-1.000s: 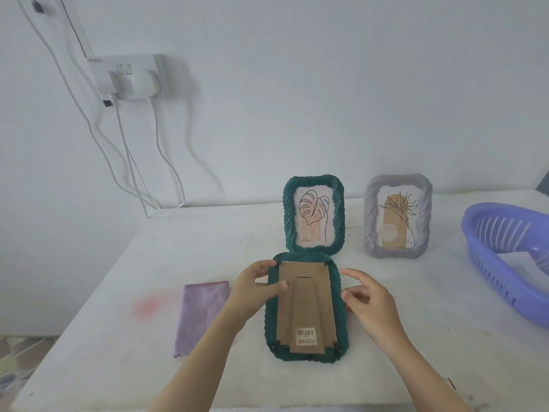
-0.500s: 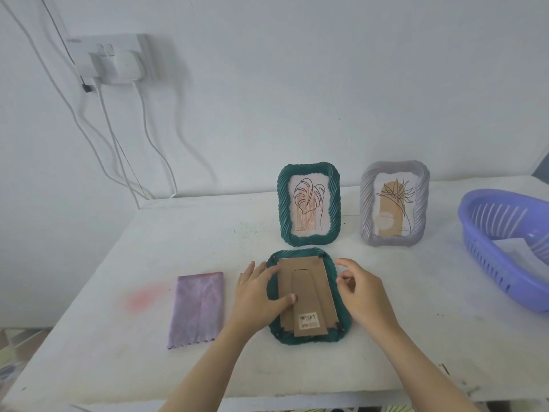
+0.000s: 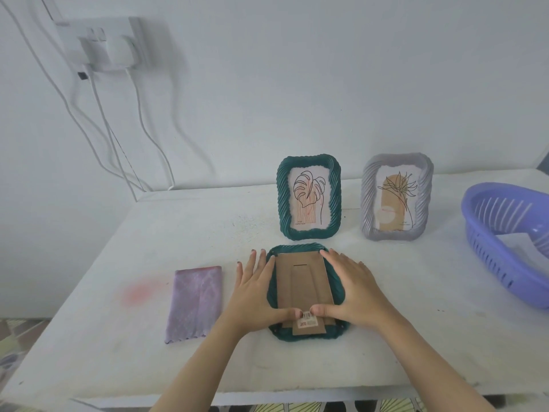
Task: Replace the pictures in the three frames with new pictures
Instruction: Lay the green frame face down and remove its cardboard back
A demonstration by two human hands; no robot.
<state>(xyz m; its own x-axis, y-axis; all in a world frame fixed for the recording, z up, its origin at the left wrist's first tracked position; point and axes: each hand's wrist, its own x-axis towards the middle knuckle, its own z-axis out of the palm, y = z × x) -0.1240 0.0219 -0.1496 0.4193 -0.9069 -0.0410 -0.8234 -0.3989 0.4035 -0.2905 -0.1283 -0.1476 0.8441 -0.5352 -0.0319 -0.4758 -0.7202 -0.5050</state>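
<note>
Atop the face-down green frame, the left hand and right hand press flat, fingers straight.

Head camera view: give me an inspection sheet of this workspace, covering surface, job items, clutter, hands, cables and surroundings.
Surface: white table, with a pinkish stain on its left part.
Job's things: face-down green frame, cardboard back up; upright green frame and grey frame behind it, both with pictures in.
Clutter: purple cloth left of the hands; purple basket at right.
Hands: left hand and right hand flat on the face-down frame's sides, thumbs pressing the back near its barcode label.
Cables: white cables hang from a wall socket down behind the table.
Surroundings: white wall; patterned floor below.
</note>
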